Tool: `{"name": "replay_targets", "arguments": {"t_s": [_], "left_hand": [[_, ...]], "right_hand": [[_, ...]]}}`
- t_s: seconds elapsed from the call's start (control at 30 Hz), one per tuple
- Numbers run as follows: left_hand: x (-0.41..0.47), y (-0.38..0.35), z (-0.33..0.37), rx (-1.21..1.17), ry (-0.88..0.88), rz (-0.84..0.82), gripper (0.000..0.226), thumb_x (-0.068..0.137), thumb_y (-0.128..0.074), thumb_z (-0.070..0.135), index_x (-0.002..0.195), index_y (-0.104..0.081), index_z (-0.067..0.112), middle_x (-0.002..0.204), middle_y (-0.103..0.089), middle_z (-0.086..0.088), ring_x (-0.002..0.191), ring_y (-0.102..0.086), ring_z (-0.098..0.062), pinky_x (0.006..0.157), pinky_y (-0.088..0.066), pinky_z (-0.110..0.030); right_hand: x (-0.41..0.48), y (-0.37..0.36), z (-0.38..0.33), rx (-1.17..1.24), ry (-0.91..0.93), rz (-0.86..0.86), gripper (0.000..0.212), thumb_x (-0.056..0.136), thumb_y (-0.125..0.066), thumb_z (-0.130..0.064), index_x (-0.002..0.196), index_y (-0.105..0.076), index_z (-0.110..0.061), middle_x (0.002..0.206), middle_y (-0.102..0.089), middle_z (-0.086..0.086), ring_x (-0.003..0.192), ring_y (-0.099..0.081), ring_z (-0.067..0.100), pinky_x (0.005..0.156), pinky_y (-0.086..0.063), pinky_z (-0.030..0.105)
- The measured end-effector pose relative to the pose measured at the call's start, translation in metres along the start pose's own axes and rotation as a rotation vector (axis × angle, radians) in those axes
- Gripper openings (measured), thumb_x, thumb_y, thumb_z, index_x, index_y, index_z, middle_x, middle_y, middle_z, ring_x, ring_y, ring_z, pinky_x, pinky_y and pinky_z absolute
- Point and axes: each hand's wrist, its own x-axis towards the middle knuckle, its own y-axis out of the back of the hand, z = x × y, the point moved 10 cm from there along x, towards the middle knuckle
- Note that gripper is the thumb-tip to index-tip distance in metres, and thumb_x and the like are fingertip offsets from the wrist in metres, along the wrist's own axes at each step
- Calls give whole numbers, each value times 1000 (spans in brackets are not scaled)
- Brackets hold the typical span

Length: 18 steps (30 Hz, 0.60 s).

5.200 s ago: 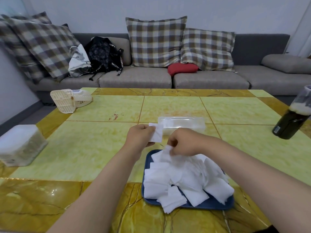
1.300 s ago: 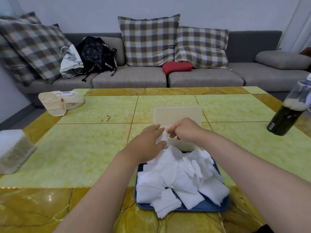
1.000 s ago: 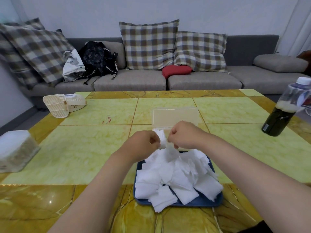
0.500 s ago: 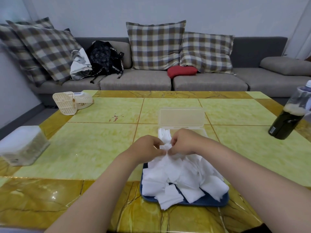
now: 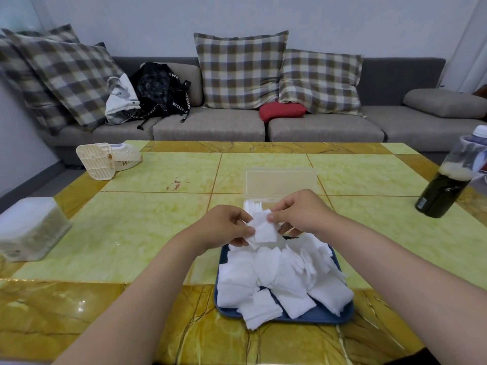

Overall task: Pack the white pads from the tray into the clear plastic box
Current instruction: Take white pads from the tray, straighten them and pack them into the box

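I see left hand [image 5: 224, 227] and right hand [image 5: 297, 213] both pinching small square white cotton pad [image 5: 266, 230] above blue plastic tray [image 5: 316, 316]; mid-transfer step, I judge; next: slot pad upright into clear plastic lidded box [image 5: 279, 185] beside packed row.

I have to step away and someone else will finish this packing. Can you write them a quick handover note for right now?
Left hand and right hand: both pinch one white pad above the tray's far edge.
Clear plastic box: just beyond the hands, lid open and upright; a row of pads stands at its left end.
Blue tray: near table edge, with a big loose pile of pads.
Done: a few pads packed.
Left: the held pad, then the pile.
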Motion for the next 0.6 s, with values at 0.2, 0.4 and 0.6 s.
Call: {"name": "replay_targets", "arguments": {"t_s": [0.2, 0.4, 0.6], "left_hand": [[8, -4, -14, 0, 93, -2, 12, 89, -70, 7, 100, -67, 7, 87, -75, -11, 73, -74, -19, 76, -63, -31], [5, -1, -20, -126, 166, 44, 7, 87, -63, -4, 93, -65, 1, 95, -73, -18, 78, -76, -27, 76, -63, -33], [2, -16, 4, -488, 72, -22, 23, 95, -63, 6, 116, -69, 11, 103, -78, -14, 97, -75, -24, 77, -61, -24]], "right_hand": [[0, 11, 2, -159, -19, 26, 10, 79, -84, -16, 78, -78, -8, 68, -77, -2, 68, -77, 17, 64, -56, 33], [-3, 25, -1, 97, -16, -31, 8, 87, -75, -5, 94, -73, -8, 81, -76, 8, 64, -73, 21, 51, -55, 28], [-4, 16, -10, 300, 9, -46, 16, 87, -74, -1, 103, -73, -3, 81, -76, 13, 61, -69, 22, 44, -48, 25]]}}
